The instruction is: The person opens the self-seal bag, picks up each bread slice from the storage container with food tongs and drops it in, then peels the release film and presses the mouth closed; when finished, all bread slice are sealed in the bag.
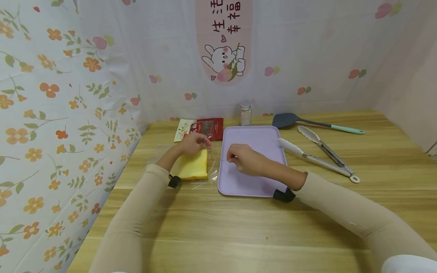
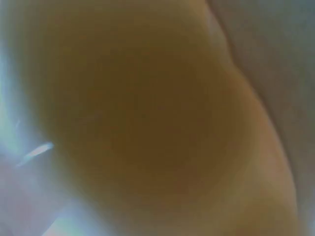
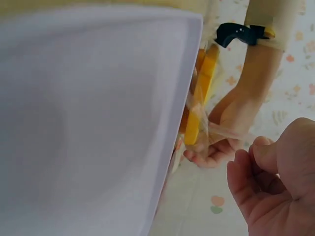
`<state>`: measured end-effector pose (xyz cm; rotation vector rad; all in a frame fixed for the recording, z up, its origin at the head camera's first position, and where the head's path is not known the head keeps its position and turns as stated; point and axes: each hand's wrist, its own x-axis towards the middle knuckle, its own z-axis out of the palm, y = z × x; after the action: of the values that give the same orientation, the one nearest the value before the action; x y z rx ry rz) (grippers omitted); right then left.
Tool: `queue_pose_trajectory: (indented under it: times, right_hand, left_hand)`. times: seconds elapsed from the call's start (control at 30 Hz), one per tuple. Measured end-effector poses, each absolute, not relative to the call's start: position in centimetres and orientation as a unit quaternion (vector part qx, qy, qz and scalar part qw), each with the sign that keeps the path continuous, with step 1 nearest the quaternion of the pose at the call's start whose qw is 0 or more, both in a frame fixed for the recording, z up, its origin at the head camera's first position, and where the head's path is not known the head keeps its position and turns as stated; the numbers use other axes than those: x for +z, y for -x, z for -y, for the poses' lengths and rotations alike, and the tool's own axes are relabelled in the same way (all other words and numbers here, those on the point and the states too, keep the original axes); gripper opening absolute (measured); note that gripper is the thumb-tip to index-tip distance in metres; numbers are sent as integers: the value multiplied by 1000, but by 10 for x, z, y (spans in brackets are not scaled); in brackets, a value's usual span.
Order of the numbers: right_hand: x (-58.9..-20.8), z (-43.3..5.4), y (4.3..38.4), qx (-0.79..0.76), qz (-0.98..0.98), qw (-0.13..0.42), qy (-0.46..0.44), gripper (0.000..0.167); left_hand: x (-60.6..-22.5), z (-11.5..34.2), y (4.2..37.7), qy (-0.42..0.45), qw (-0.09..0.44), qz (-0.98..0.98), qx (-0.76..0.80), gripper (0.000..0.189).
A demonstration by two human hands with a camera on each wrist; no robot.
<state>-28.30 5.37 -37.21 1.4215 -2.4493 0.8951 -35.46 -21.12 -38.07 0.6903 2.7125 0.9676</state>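
In the head view, sliced bread (image 1: 194, 165) with yellow faces and a brown crust lies in a clear plastic bag (image 1: 213, 172) left of the lilac tray. My left hand (image 1: 192, 144) is at the bread's far end, its fingers curled at the bag's plastic. Above the tray (image 1: 252, 187), my right hand (image 1: 248, 160) pinches a strand of the clear plastic between thumb and finger. That strand stretches toward the left hand (image 3: 229, 123) in the right wrist view. Skin fills most of the left wrist view, blurred.
Behind the left hand lie a red packet (image 1: 213, 128) and a cream packet (image 1: 181, 130). A glass jar (image 1: 245, 115) stands behind the tray. To the right are a dark spatula (image 1: 286, 119) with a mint handle and metal tongs (image 1: 327, 163), one tip overlapping the tray's edge.
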Motion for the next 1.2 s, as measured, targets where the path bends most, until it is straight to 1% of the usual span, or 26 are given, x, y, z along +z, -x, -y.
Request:
queue_pose_trajectory:
  times: [0.17, 0.33, 0.53, 0.7, 0.93, 1.07, 1.2]
  right_hand:
    - [-372, -60, 274, 319, 816, 107, -471, 10]
    - [-374, -65, 268, 333, 818, 100, -459, 5]
    - [-372, -73, 259, 360, 808, 91, -457, 12]
    - [-369, -82, 251, 387, 793, 94, -460, 17]
    - [-365, -94, 235, 416, 778, 82, -464, 18]
    - [-362, -101, 226, 427, 771, 77, -467, 16]
    - [-359, -111, 217, 437, 755, 84, -482, 20]
  left_hand:
    - [-375, 214, 354, -249, 117, -894, 354, 26]
    - [-378, 213, 355, -249, 120, -897, 344, 32]
    - [-380, 213, 355, -230, 108, -909, 332, 38]
    - [-380, 212, 357, -235, 97, -909, 330, 34]
    - [-380, 213, 359, -241, 92, -910, 324, 31]
    - [-380, 213, 358, -241, 87, -912, 320, 34]
    - [-381, 213, 356, -240, 88, -912, 322, 38]
